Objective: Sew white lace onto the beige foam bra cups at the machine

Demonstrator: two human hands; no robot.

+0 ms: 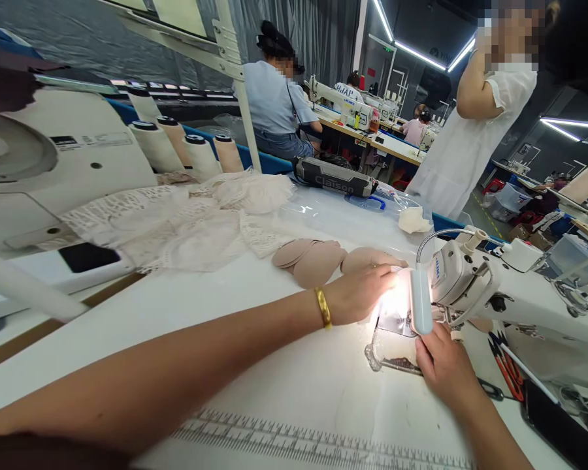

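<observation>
A white sewing machine (pixel 458 271) stands at the right, its small lamp (pixel 421 307) throwing strong glare over the needle area. My left hand (pixel 360 294), with a gold bracelet (pixel 323 308) at the wrist, reaches to the left of the needle, fingers bent together; glare hides what the fingertips hold. A beige bra cup (pixel 365 258) lies right behind these fingers. Close to the metal needle plate (pixel 396 323) is my right hand (pixel 443 359), its thumb toward the plate and its other fingers partly behind the lamp and machine head. Stacked beige cups (pixel 318 261) lie farther left.
Pale lace garments (pixel 200 222) spread across the table's left. Thread cones (pixel 203 156) stand behind them, near another machine (pixel 78 153). Orange-handled snips (pixel 507 369) and a black phone (pixel 563 418) lie right. A printed ruler (pixel 294 440) runs along the front. Other people work behind.
</observation>
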